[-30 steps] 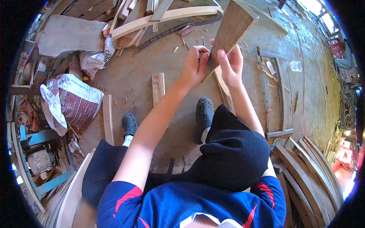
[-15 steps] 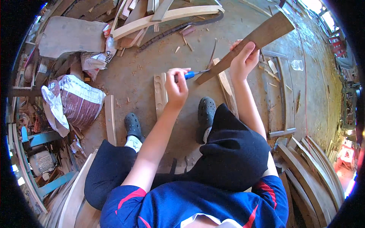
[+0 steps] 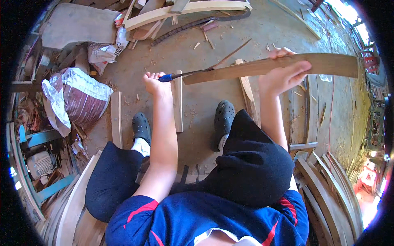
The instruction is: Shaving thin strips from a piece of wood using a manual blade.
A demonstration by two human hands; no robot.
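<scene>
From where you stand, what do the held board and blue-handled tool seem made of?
The board looks like bare wood: matte brown, faintly streaked lengthwise. The tool's handle seems plastic, or perhaps painted wood, being bright blue. The slim, dark shaft is probably metal, finish unclear.

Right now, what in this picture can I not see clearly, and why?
Head view: part of the blue handle, hidden inside the left hand.
Head view: part of the board, behind the right hand.
Head view: much of the cup, behind the board.
Head view: part of the wood pile, cut off by the top edge.
Head view: where the blade ends, too thin to tell.
</scene>
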